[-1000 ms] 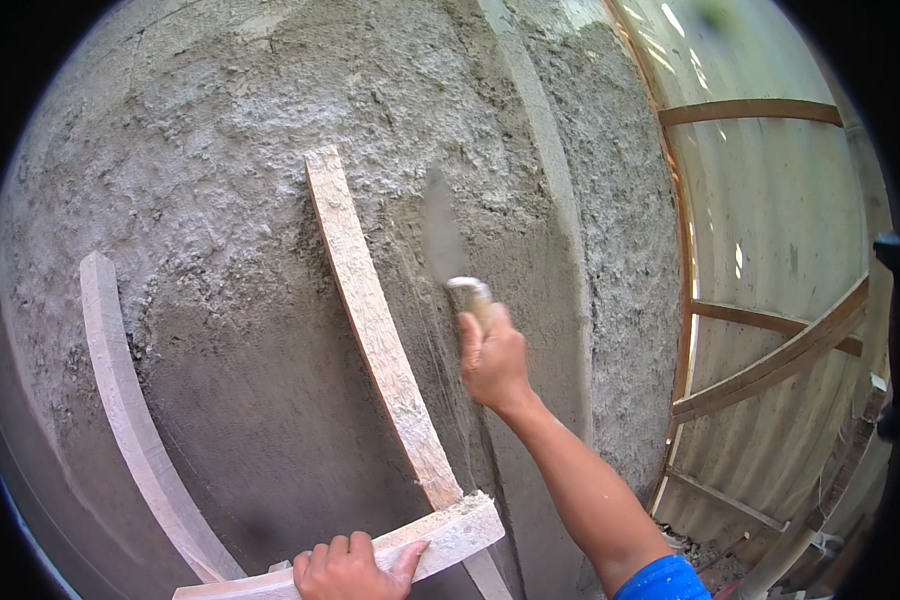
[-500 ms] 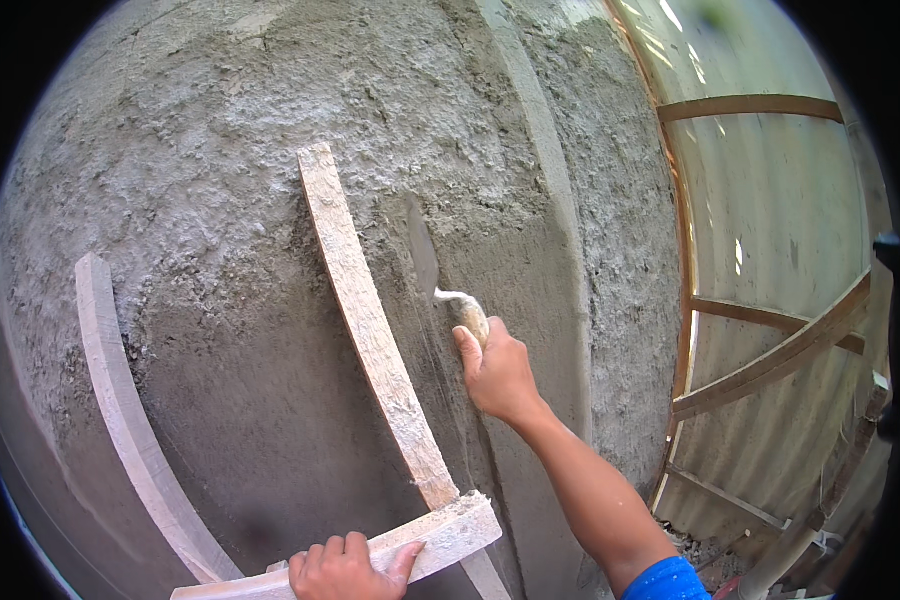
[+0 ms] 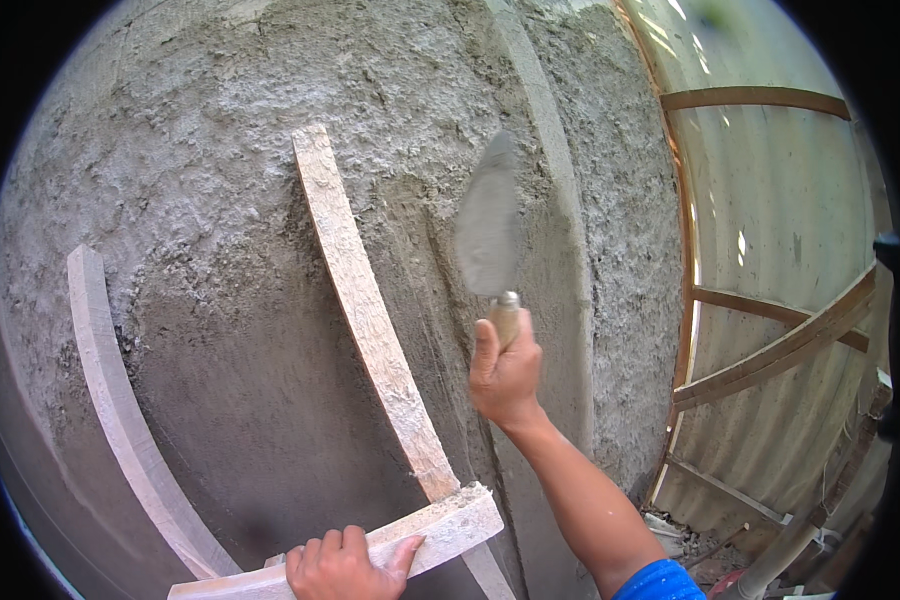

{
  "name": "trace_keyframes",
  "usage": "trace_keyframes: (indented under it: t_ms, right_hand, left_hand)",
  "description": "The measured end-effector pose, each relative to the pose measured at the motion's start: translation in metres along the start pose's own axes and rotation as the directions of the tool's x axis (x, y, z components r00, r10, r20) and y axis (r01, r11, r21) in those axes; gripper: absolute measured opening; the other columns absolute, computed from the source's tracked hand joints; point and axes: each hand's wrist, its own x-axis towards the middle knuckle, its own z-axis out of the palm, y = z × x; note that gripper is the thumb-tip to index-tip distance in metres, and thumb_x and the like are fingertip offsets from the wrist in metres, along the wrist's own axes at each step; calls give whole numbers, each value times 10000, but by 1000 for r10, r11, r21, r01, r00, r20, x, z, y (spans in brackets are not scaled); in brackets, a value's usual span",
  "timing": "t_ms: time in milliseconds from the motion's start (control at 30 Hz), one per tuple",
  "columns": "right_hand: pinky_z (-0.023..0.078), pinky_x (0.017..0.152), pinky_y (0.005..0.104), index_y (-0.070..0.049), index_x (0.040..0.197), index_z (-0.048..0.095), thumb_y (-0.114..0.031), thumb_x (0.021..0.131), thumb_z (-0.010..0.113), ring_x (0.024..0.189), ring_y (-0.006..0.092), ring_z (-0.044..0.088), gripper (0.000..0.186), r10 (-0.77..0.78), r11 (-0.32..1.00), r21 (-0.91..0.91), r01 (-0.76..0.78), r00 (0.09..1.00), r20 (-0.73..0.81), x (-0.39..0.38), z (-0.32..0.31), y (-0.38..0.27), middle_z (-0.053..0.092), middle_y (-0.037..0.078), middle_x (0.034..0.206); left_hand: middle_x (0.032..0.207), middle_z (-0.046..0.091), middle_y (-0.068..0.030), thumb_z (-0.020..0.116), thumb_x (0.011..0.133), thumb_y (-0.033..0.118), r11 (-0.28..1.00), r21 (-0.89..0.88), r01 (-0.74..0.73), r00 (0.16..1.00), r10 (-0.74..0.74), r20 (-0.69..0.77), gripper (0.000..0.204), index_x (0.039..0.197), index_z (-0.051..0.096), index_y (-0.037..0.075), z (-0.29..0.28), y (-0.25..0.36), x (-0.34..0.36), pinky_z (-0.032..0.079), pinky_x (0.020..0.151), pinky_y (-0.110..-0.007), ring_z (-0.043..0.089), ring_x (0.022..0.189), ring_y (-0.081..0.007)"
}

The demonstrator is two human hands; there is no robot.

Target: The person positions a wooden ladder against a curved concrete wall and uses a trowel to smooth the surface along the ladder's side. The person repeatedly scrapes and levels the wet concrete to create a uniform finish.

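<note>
A trowel (image 3: 489,225) with a pointed metal blade and a wooden handle is upright in my right hand (image 3: 510,375), its broad face turned toward me. Behind it is a cement-plastered wall (image 3: 240,400), smoother low down and rough above. My left hand (image 3: 346,567) grips a pale wooden crosspiece (image 3: 445,528) near the lower edge, thumb on top and fingers over the far side. From the crosspiece's right end a long mortar-crusted wooden upright (image 3: 365,305) rises against the wall. Another wooden upright (image 3: 120,400) stands further left.
A raised vertical plaster strip (image 3: 570,220) runs down the wall right of the trowel. Beyond the wall's right edge stands corrugated sheeting (image 3: 770,200) with wooden battens and a slanting wooden brace (image 3: 780,355). Rubble (image 3: 715,550) lies at the lower right.
The trowel has come away from the wall beside the upright, moving right, and its blade has turned from edge-on to broad face. My left hand keeps its grip on the crosspiece.
</note>
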Motion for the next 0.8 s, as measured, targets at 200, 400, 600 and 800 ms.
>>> trace_keyframes:
  t_ms: [200,400,600,800]
  right_hand:
    - [521,624,550,31,1013,504,-372,1019,593,715,483,681,413,37,957,-289,-10,995,89,-10,-3,2,663,287,756]
    - [509,630,566,35,1026,504,-322,1000,631,728,527,653,380,225,899,-423,-114,949,223,-14,-4,1,674,283,782]
    - [512,727,591,53,1049,506,-358,1008,601,840,545,657,424,60,994,-97,-57,998,21,-22,-6,1,676,339,861]
    - [517,646,540,37,1027,486,-406,1024,578,756,515,655,452,129,919,-390,-58,979,159,-24,-11,2,662,260,764]
  left_hand:
    - [620,558,-98,821,673,593,1000,-8,6,1000,-6,5,567,638,585,79,1,-1,0,384,674,-437,565,632,-317]
    - [625,567,-103,818,671,595,1000,0,6,1000,-6,5,566,641,589,78,1,-1,-1,385,676,-434,570,633,-321]
    - [620,567,-105,818,672,589,1000,-4,22,999,-22,35,564,645,594,72,0,-1,-1,389,684,-439,572,633,-324]
    - [629,569,-103,817,672,589,1000,2,19,999,-19,31,566,638,578,77,0,0,-1,389,683,-442,571,641,-325]
